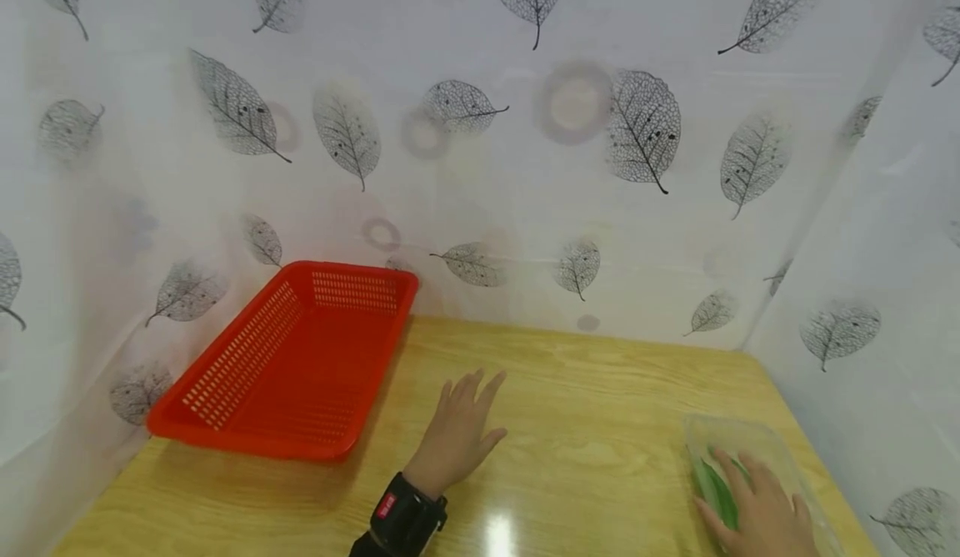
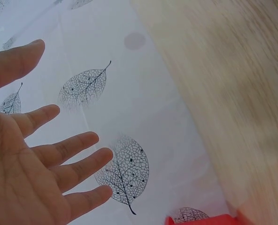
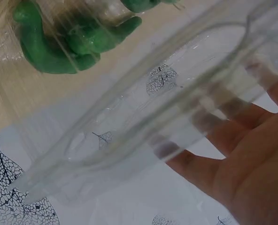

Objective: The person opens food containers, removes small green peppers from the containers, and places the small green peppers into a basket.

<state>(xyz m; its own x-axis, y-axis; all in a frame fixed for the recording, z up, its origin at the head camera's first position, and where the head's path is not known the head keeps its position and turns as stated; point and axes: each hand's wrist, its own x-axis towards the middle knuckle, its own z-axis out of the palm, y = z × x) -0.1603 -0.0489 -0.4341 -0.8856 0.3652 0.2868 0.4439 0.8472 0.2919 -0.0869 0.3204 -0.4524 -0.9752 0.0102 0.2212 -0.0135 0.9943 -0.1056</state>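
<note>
My left hand (image 1: 452,440) hovers over the middle of the table with its fingers spread, and nothing is in it. Its bare palm (image 2: 21,173) shows in the left wrist view. On the right, my right hand (image 1: 765,507) is over a clear plastic container (image 1: 738,425), fingers spread apart and a little blurred. Inside that container lie green, curved, smooth things (image 3: 89,40), shaped somewhat like peppers. From the right wrist, the fingertips (image 3: 207,119) appear through the clear plastic, beside its rim and away from the green things.
A red plastic basket (image 1: 372,390) with slotted sides stands at the left of the wooden table (image 1: 585,457), with nothing seen in it. A white sheet (image 1: 480,207) printed with grey leaves walls the back and both sides.
</note>
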